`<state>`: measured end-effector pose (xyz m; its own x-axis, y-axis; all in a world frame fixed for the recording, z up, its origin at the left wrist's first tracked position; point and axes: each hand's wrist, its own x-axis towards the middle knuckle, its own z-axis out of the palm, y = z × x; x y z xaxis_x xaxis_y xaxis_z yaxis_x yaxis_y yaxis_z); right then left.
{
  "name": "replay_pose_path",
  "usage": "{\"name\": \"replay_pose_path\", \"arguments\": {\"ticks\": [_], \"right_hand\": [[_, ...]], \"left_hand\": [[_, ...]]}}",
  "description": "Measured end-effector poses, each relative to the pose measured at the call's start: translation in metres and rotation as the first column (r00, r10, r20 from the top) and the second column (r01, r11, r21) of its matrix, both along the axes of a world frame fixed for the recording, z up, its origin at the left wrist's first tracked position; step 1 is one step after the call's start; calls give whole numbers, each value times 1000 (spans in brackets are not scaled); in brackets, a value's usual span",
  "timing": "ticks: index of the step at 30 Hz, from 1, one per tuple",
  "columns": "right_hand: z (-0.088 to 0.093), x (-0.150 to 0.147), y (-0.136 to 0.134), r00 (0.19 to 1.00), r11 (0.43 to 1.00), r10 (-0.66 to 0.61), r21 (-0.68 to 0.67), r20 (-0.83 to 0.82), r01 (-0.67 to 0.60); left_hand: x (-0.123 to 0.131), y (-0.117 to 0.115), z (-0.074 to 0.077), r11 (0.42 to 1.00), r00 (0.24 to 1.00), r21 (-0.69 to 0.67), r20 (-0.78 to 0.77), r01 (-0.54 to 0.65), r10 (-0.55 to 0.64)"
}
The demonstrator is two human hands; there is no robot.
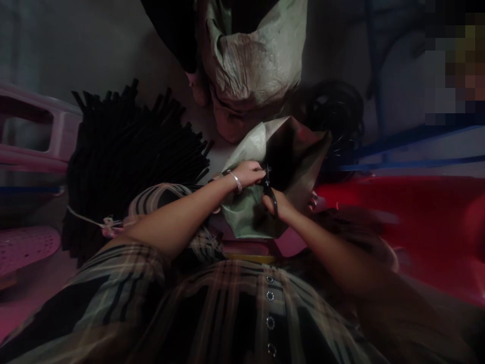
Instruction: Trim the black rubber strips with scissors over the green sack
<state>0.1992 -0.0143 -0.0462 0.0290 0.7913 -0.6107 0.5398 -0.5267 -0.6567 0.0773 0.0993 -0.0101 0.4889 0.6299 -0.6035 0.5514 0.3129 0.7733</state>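
My right hand point(277, 203) grips dark-handled scissors point(270, 192), whose blades point up toward my left hand. My left hand point(249, 173), with a bracelet at the wrist, is closed in a pinch just left of the blades. What its fingertips hold is too small and dark to name. Both hands are over the mouth of an open pale green woven sack point(246, 217) in front of my body. The inside of the sack is in deep shadow.
A big bundle of black strips point(132, 141) stands at the left, near a pink plastic stool point(66, 131). A larger pale sack point(261, 60) is ahead. Black coils point(335, 111) lie behind at the right, and a red surface point(417, 217) is at the right.
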Motion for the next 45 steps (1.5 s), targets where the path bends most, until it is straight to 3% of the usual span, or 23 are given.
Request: {"name": "replay_pose_path", "arguments": {"ticks": [9,16,23,30,36,40,45], "right_hand": [[5,0,-4,999,995,14,98,38,-18],[11,-2,-3,999,998,-48,45,13,47],[-1,1,-9,986,992,-127,11,-107,129],[5,1,-6,999,994,-13,109,34,9],[9,2,-5,998,995,-27,95,59,22],[8,5,-3,992,992,-121,29,-32,122],[3,5,2,990,990,-142,18,-8,142]], "left_hand": [[-1,0,-1,999,1000,27,2,23,-23],[-1,1,2,1000,1000,22,13,5,-6],[-3,4,1,998,999,62,-38,-4,6],[-3,2,-2,944,976,261,-139,202,-170],[-3,1,-3,918,956,285,-180,276,-232],[-4,1,-4,947,965,211,-154,242,-212],[-4,6,2,996,996,57,-50,72,-70]]}}
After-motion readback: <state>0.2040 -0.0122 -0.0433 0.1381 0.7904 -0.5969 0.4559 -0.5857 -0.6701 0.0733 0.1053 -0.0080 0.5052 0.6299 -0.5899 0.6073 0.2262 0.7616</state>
